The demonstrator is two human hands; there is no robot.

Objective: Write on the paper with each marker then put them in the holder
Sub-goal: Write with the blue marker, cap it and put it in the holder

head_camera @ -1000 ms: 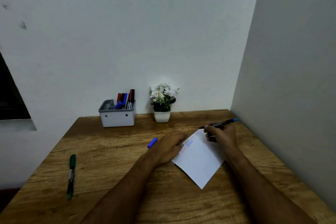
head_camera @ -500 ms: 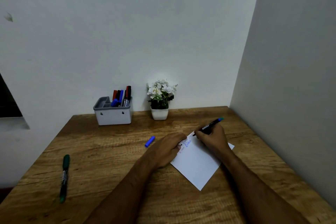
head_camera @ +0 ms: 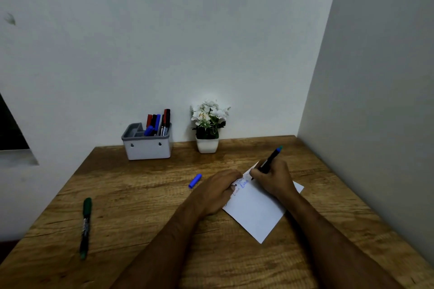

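A white sheet of paper [head_camera: 256, 209] lies at an angle on the wooden desk [head_camera: 141, 195], with some writing near its upper left edge. My right hand [head_camera: 273, 178] grips a black marker with a blue end [head_camera: 272, 157], its tip down on the paper. My left hand [head_camera: 216, 190] lies flat on the paper's left edge, fingers curled. A blue cap [head_camera: 195, 180] rests on the desk just left of that hand. A green marker [head_camera: 85, 226] lies at the left of the desk. The grey holder [head_camera: 148, 145] by the wall contains several markers.
A small white pot of white flowers [head_camera: 207, 126] stands by the back wall, right of the holder. A wall rises close along the desk's right side. A dark window opening is at the far left.
My right hand has tilted the marker from lying nearly flat to upright and brought its tip down onto the paper. My left hand stays on the paper.
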